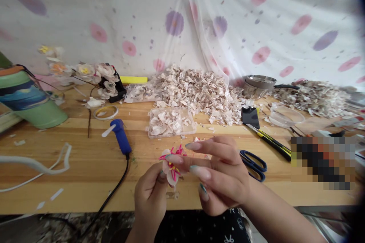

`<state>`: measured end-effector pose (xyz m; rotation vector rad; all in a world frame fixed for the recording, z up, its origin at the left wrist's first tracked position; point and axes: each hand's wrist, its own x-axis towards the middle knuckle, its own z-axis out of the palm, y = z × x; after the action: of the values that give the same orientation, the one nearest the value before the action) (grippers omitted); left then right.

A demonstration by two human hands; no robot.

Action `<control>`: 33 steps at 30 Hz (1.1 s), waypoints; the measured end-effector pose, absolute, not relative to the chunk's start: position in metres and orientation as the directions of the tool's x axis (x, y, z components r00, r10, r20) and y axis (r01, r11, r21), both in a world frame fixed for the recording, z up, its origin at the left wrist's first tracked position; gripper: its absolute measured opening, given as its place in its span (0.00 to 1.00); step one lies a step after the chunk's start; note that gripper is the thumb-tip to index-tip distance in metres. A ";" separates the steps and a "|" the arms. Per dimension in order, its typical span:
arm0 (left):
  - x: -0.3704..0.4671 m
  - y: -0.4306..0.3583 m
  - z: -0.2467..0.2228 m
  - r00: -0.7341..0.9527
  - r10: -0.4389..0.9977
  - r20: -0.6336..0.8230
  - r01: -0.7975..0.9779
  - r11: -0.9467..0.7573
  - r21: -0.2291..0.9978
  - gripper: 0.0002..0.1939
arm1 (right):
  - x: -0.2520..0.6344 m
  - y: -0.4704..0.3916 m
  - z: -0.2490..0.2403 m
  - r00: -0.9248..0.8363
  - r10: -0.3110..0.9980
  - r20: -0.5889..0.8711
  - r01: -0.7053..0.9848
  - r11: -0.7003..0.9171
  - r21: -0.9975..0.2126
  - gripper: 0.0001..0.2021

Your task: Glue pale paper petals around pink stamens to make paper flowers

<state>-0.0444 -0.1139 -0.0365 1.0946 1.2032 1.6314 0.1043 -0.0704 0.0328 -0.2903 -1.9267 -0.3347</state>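
Note:
My left hand [151, 191] is closed, with thumb and fingers pinching a small artificial flower [172, 177] from below. The flower has pale, whitish petals and bright pink strands around a yellow centre. Over it reaches my right hand [225, 171], its fingers stretched out and apart. The right index fingertip touches the top of the flower and hides part of it. Just beyond the hands lies a clear plastic box [171, 135] of loose pale petals. Dark blue scissors [264, 166] lie beside my right hand, partly covered by it.
A blue glue gun [122, 140] with a black cord lies left of my hands, near a tape roll [115, 113]. Behind are a large petal heap [194, 87], finished flowers [107, 76] and a green tumbler [45, 110]. A yellow-black cutter [275, 146] lies at right.

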 end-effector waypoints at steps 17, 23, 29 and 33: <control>-0.040 -0.114 -0.031 -0.287 0.941 0.180 -0.156 -0.232 0.960 0.20 | 0.099 -0.067 0.038 -0.309 0.135 0.941 0.265 0.963 -0.051 0.28; -0.041 -0.114 -0.031 -0.295 0.941 0.167 -0.139 -0.215 0.967 0.20 | 0.098 -0.068 0.036 -0.281 0.152 0.948 0.282 0.957 -0.070 0.29; -0.039 -0.114 -0.031 -0.281 0.955 0.094 -0.248 -0.167 0.954 0.23 | 0.102 -0.063 0.034 -0.200 0.225 0.954 0.262 0.950 -0.170 0.27; -0.038 -0.114 -0.026 -0.216 0.976 -0.011 -0.368 -0.071 0.927 0.24 | 0.098 -0.051 0.024 -0.021 0.306 0.952 0.237 0.927 -0.292 0.23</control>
<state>-0.0380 -0.1136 -0.0263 0.8302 1.0509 1.5445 0.0985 -0.0508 0.0236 -0.4274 -1.6072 0.0575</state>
